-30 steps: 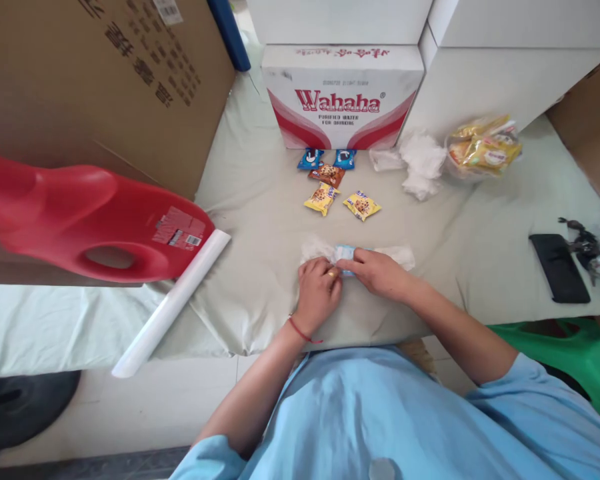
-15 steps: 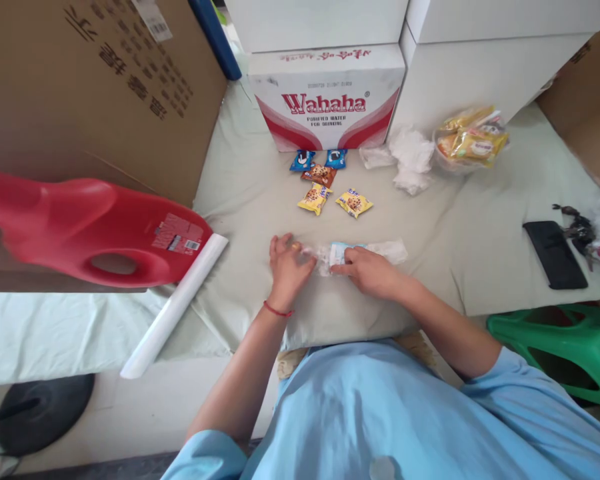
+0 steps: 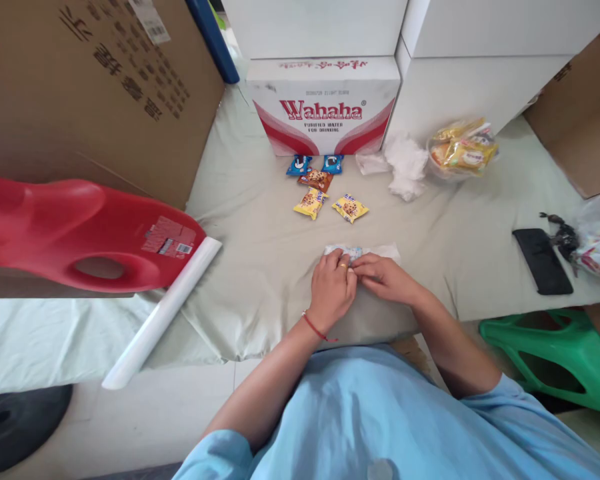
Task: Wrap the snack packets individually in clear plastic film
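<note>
A small light-blue-and-white packet in clear plastic film (image 3: pixel 353 251) lies on the cloth-covered surface in front of me. My left hand (image 3: pixel 334 283), with a ring and a red string bracelet, lies over its left part, fingers bent and pressing down on it. From the right, my right hand (image 3: pixel 384 277) grips the packet's near edge, thumb and fingers close together. The two hands' fingertips meet. A loose flap of film sticks out to the right beyond the packet. Farther back are two yellow cookie packs (image 3: pixel 351 208), a brown one (image 3: pixel 315 179) and two blue ones (image 3: pixel 299 165).
A white Wahaha carton (image 3: pixel 325 113) stands at the back, beside crumpled white plastic (image 3: pixel 407 163) and a bowl of snacks (image 3: pixel 463 153). Left are a red jug (image 3: pixel 95 233) and a white film roll (image 3: pixel 165 313). A black phone (image 3: pixel 543 261) and green stool (image 3: pixel 550 353) are right.
My left hand has moved right, bringing the film's left end over onto the light-blue packet. My right hand has shifted slightly right, to the near edge. The view has tilted a little.
</note>
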Action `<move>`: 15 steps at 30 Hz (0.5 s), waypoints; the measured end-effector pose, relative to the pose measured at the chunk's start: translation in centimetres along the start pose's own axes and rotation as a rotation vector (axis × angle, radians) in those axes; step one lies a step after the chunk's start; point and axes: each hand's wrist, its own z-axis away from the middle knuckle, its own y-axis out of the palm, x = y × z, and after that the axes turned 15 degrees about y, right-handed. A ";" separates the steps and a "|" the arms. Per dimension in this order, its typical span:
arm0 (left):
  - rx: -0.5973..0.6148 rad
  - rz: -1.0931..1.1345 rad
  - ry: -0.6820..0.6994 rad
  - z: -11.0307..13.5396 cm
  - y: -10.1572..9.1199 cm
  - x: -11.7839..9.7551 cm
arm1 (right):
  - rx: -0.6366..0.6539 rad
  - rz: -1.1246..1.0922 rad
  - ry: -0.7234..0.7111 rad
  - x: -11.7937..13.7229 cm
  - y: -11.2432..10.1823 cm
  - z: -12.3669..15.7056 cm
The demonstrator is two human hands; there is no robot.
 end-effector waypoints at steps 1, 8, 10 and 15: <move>0.036 -0.068 0.022 0.5 0.2 -0.2 | -0.116 -0.011 0.099 -0.5 -0.2 0.3; 0.164 -0.248 0.095 2.3 0.9 -0.8 | -0.492 0.291 0.535 -3.0 -0.1 1.7; 0.173 -0.256 0.101 2.3 0.9 -0.7 | -0.447 0.265 0.499 -3.1 -0.5 2.3; 0.182 -0.239 0.112 2.3 1.0 -0.6 | -0.356 0.032 0.523 -1.0 -2.8 2.4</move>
